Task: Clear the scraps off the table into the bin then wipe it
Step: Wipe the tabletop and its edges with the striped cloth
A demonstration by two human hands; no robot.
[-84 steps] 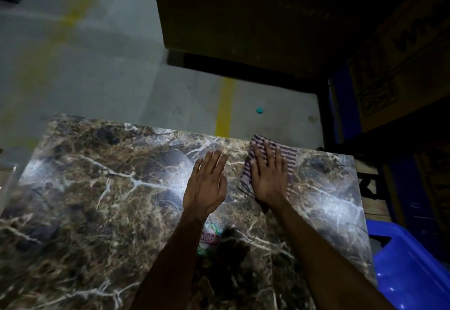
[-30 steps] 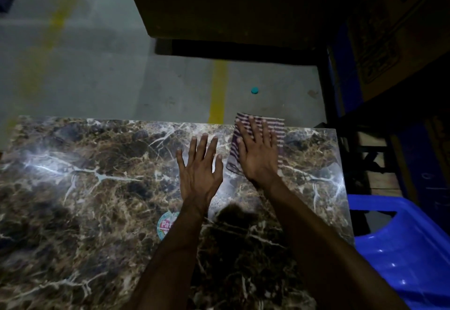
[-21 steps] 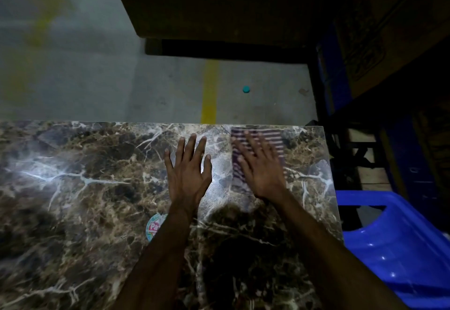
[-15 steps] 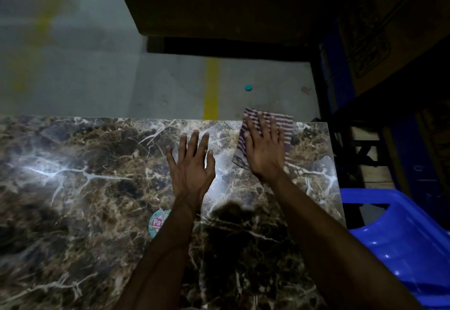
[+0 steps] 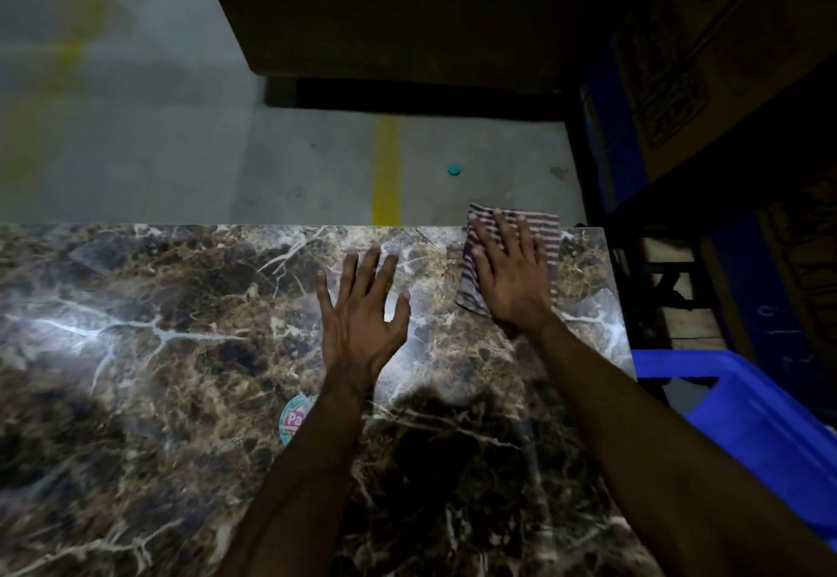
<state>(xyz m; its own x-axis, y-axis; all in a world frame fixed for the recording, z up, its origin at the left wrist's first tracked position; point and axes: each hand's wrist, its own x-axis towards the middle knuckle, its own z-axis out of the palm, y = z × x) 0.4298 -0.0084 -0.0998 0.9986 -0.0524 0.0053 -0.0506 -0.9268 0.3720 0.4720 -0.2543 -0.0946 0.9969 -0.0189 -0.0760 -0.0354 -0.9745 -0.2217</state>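
Note:
A dark marble table [image 5: 149, 350] fills the lower view. My right hand [image 5: 512, 273] lies flat with straight fingers on a striped purple-and-white cloth [image 5: 545, 225] at the table's far right corner; the cloth's far edge hangs just past the table edge. My left hand [image 5: 362, 318] rests flat on the bare marble to the left of the cloth, fingers spread. A round sticker [image 5: 294, 418] on the marble shows beside my left forearm, partly hidden by it. A blue bin [image 5: 747, 422] stands to the right of the table.
Grey floor with a yellow line [image 5: 386, 169] lies beyond the table, with a small teal cap [image 5: 454, 169] on it. Cardboard boxes [image 5: 706, 55] and dark shelving crowd the right side. A big dark box [image 5: 407, 10] stands beyond.
My right hand has slid the cloth back and forth and now has it farther out at the far right corner, overhanging the edge. My left hand has stayed flat on the marble.

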